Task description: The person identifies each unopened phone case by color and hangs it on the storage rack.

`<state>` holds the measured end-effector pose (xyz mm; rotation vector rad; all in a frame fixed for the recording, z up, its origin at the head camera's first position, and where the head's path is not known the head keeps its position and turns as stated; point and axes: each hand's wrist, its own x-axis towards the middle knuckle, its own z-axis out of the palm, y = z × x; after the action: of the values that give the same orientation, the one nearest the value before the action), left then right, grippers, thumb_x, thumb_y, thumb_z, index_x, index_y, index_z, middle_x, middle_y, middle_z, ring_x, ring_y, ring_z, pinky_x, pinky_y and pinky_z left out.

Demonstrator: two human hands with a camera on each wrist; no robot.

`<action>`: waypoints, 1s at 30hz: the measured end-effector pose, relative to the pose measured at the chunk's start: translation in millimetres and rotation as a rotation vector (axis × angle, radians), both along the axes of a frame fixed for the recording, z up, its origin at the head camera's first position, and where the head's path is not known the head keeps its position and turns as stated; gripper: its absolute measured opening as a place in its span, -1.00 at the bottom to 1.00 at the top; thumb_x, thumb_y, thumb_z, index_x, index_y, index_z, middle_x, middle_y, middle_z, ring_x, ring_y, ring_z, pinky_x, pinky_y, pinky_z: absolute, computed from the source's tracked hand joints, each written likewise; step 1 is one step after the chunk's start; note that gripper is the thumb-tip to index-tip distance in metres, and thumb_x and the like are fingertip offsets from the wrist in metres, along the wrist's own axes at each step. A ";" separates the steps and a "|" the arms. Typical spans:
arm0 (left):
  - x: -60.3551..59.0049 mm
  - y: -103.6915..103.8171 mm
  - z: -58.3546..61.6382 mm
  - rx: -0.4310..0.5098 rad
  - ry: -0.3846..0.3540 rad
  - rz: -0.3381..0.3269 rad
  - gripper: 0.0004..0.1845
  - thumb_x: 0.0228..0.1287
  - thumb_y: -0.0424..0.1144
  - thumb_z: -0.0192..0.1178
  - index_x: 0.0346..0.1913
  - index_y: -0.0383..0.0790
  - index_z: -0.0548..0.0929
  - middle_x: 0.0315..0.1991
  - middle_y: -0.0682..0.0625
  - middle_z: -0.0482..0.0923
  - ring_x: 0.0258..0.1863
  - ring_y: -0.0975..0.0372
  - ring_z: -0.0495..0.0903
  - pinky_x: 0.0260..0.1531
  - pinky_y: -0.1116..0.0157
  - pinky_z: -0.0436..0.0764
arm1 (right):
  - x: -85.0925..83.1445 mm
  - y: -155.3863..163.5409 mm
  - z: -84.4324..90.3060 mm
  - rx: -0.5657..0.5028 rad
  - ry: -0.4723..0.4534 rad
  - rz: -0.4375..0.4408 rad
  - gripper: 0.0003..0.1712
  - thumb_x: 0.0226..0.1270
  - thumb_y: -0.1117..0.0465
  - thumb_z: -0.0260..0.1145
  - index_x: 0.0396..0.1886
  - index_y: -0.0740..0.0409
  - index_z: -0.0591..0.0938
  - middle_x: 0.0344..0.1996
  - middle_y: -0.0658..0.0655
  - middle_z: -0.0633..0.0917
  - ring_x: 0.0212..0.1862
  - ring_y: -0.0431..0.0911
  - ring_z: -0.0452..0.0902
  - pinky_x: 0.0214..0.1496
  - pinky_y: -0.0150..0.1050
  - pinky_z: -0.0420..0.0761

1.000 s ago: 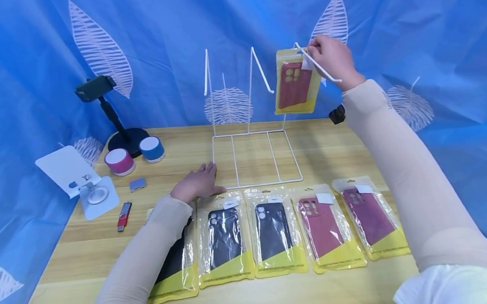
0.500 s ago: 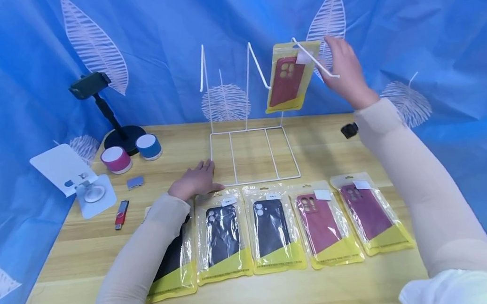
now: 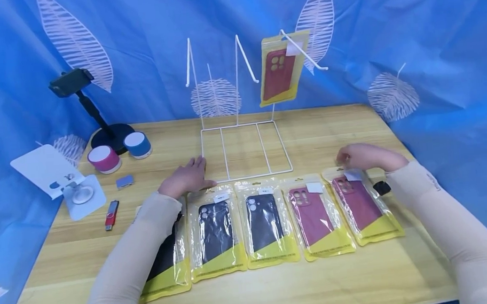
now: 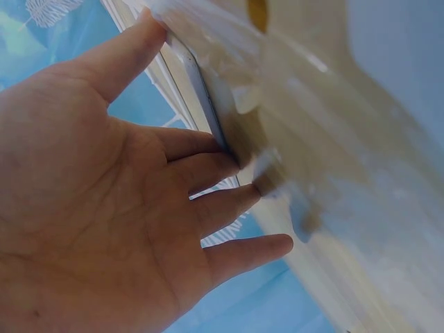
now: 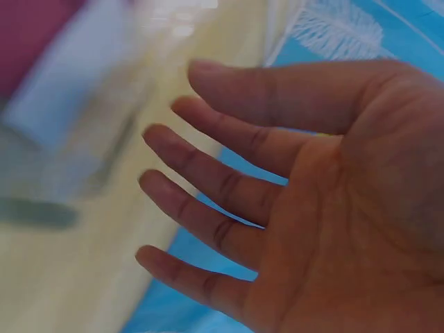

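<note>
- The left hand (image 3: 186,178) lies flat on the pale wooden table (image 3: 344,131), fingers straight and spread, holding nothing; its fingertips touch the near left corner of the white wire display rack (image 3: 243,147), which reads as a bracing hold that keeps the light frame from sliding.
- The right hand (image 3: 360,157) hovers low at the top edge of the rightmost maroon phone case in a clear-and-yellow packet (image 3: 364,207). The right wrist view shows its fingers loosely extended and apart, gripping nothing; whether a fingertip touches the packet's white label I cannot tell.
- One more maroon case in a like packet (image 3: 278,72) hangs on the rack's right-hand hook, up and beyond the right hand, well apart from it, hung by the slot at its top so the front shows.
- Between the two hands, near the body, the packets lie in a row, side by side with edges touching, tops toward the rack, seemingly laid out in hanging order.
- Count in the row: five, two maroon toward the right hand and three dark ones (image 3: 217,231), the leftmost partly under the left sleeve.
- The rack has three hooks: one loaded, two bare.
- Beyond the left hand: two small round speakers (image 3: 120,153), one pink and one blue; one red USB stick (image 3: 111,215); one white tablet stand (image 3: 65,185); one black phone holder (image 3: 83,106).
</note>
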<state>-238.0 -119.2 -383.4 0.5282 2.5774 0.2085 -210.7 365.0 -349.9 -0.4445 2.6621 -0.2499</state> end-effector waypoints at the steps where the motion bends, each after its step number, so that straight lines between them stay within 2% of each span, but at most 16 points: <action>1: 0.3 -0.4 0.9 0.001 0.000 0.001 -0.01 0.46 0.19 0.02 0.56 -0.42 -0.19 0.59 -0.31 -0.31 0.57 -0.18 -0.24 0.50 -0.24 -0.08 | 1.6 3.6 -3.7 -0.011 -0.006 -0.001 -0.70 0.29 0.30 0.30 -0.02 0.36 0.65 -0.11 0.30 0.72 0.00 0.24 0.62 0.08 0.15 0.59; 5: 1.2 -1.0 3.7 0.000 -0.002 0.001 -0.01 0.46 0.18 0.02 0.55 -0.43 -0.20 0.59 -0.31 -0.31 0.57 -0.19 -0.24 0.49 -0.25 -0.08 | 5.3 13.3 -12.0 -0.024 -0.001 -0.012 -0.78 0.24 0.28 0.34 -0.14 0.29 0.67 -0.25 0.16 0.72 -0.17 0.03 0.63 -0.07 0.04 0.63; 8: 1.0 -0.7 3.9 0.001 -0.001 0.000 -0.02 0.47 0.18 0.02 0.55 -0.44 -0.20 0.59 -0.32 -0.31 0.57 -0.19 -0.24 0.49 -0.25 -0.08 | 7.1 18.2 -14.6 -0.029 0.008 -0.027 -0.86 0.26 0.26 0.34 -0.25 0.25 0.67 -0.32 0.09 0.71 -0.28 -0.08 0.57 -0.17 -0.07 0.60; 11: 0.8 -0.1 3.4 0.001 -0.001 0.004 -0.02 0.46 0.18 0.02 0.55 -0.43 -0.19 0.59 -0.31 -0.31 0.57 -0.19 -0.24 0.49 -0.25 -0.08 | 9.8 24.1 -13.7 -0.038 0.034 -0.039 -0.91 0.29 0.26 0.32 -0.32 0.21 0.66 -0.34 0.05 0.71 -0.30 -0.11 0.55 -0.19 -0.10 0.59; 14: 0.9 0.4 2.5 0.003 -0.005 0.007 -0.01 0.46 0.18 0.02 0.56 -0.43 -0.19 0.59 -0.31 -0.32 0.58 -0.18 -0.25 0.49 -0.25 -0.09 | 13.5 28.8 -3.2 -0.066 0.098 -0.054 -0.89 0.38 0.25 0.26 -0.28 0.21 0.65 -0.31 0.11 0.73 -0.25 -0.02 0.61 -0.13 0.00 0.63; 17: 1.0 0.5 1.9 0.005 -0.009 0.013 -0.01 0.46 0.19 0.02 0.56 -0.42 -0.19 0.59 -0.30 -0.32 0.58 -0.17 -0.26 0.50 -0.24 -0.10 | 19.1 27.3 17.5 -0.101 0.217 -0.098 -0.86 0.48 0.22 0.18 -0.17 0.20 0.61 -0.21 0.22 0.73 -0.15 0.10 0.65 -0.06 0.13 0.62; 21: 1.4 0.3 2.4 0.003 -0.008 0.016 -0.01 0.46 0.19 0.02 0.56 -0.41 -0.19 0.60 -0.30 -0.32 0.58 -0.16 -0.26 0.50 -0.24 -0.09 | 31.5 15.9 50.8 -0.191 0.429 -0.136 -0.83 0.52 0.19 0.15 -0.08 0.18 0.58 -0.17 0.25 0.72 -0.19 0.09 0.60 -0.20 0.02 0.56; 25: 2.2 0.4 3.7 0.003 -0.005 0.016 -0.02 0.46 0.18 0.02 0.56 -0.41 -0.19 0.60 -0.30 -0.31 0.58 -0.16 -0.25 0.50 -0.24 -0.09 | 42.2 0.6 77.4 -0.279 0.665 -0.054 -0.90 0.47 0.27 0.20 -0.12 0.18 0.61 -0.23 0.17 0.71 -0.27 -0.21 0.46 -0.29 -0.26 0.38; 30: 2.2 0.5 2.4 0.003 -0.009 0.008 -0.01 0.46 0.20 0.02 0.56 -0.42 -0.19 0.59 -0.30 -0.33 0.58 -0.17 -0.26 0.50 -0.24 -0.09 | 42.1 -20.5 101.2 -0.393 0.891 0.089 -0.89 0.33 0.47 0.28 -0.19 0.29 0.63 -0.28 0.18 0.70 -0.20 -0.54 0.31 -0.19 -0.44 0.34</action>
<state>-235.8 -118.7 -380.9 0.5164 2.5713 0.2167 -168.6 344.4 -248.7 -0.9834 3.4394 -0.6882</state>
